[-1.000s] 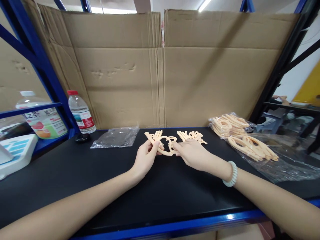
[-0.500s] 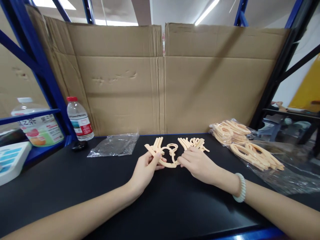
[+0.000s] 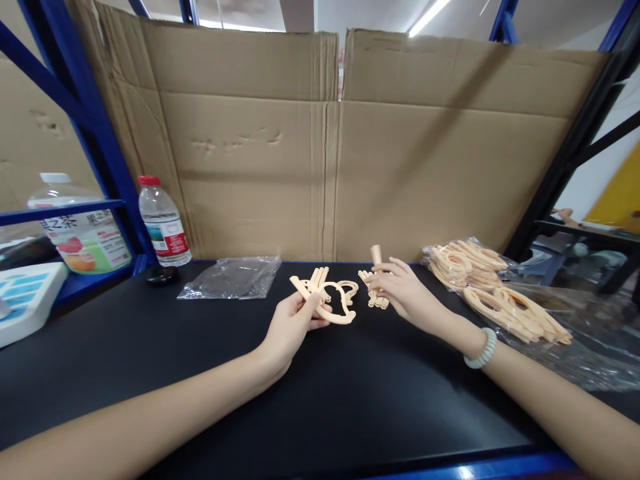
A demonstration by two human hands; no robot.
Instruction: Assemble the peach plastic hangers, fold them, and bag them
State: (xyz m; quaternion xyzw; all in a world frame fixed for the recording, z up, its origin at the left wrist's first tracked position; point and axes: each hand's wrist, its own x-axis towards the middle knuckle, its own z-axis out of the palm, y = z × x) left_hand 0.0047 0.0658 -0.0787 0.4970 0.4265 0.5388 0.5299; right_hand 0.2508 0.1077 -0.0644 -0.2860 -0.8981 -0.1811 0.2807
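Right hand had come off the curved piece since the earlier frame and shifted up and right; it had touched the free end before. Black table filled the lower frame. Left hand, just below frame centre, had thumb and fingers pinched on the curved piece, held with its straight end to the upper left and its bent free end to the right.

Key relation: that free end lay lower left of the right fingertips, clear gap between. Left hand had the piece, so it was nearer. Right fingers were loosely fanned; a short stick rose past them, long axis near upright. Contact hidden, cannot tell if they were closed on it.

Loose sticks lay just below those fingers, more sticks behind the left hand. Farther: clear wrapper left of centre, bagged pieces at right, bottle at left, cardboard across the back.
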